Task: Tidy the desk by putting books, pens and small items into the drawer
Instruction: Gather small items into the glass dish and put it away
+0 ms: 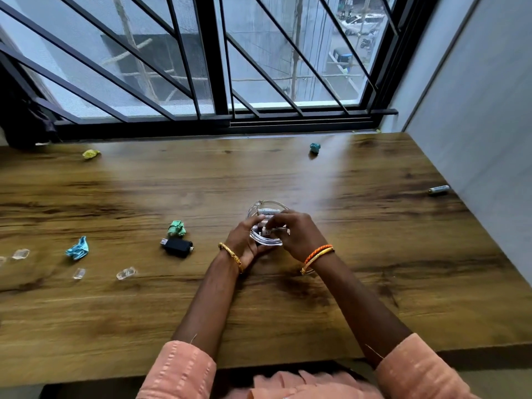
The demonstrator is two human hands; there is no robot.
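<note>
Hands (pixel 270 236) together at mid-tabletop (pixel 374 254), both on a clear glass dish (pixel 266 223); left hand (pixel 244 240) cupped round the dish's near-left rim, fingers curled against the glass; right hand (pixel 293 231) over the dish from the right, fingertips pinching a small white item (pixel 267 232) inside it, too blurred to name. White battery-like cylinder (pixel 269 210) lying across the far part of the dish. Gold bangle on the left wrist, orange and yellow bands on the right; peach sleeves at the bottom edge.

Left of the dish: crumpled green paper (pixel 177 228), just in front of it a black adapter (pixel 177 247), the two near but whether touching not clear. Farther left a crumpled light-blue paper (pixel 77 249) and clear plastic pieces (pixel 126 273) scattered toward the left edge. Yellow paper ball (pixel 91 153) and teal paper ball (pixel 315 148) near the far edge below the barred window (pixel 213 67), well apart. Lone battery (pixel 439 190) beside the right wall
</note>
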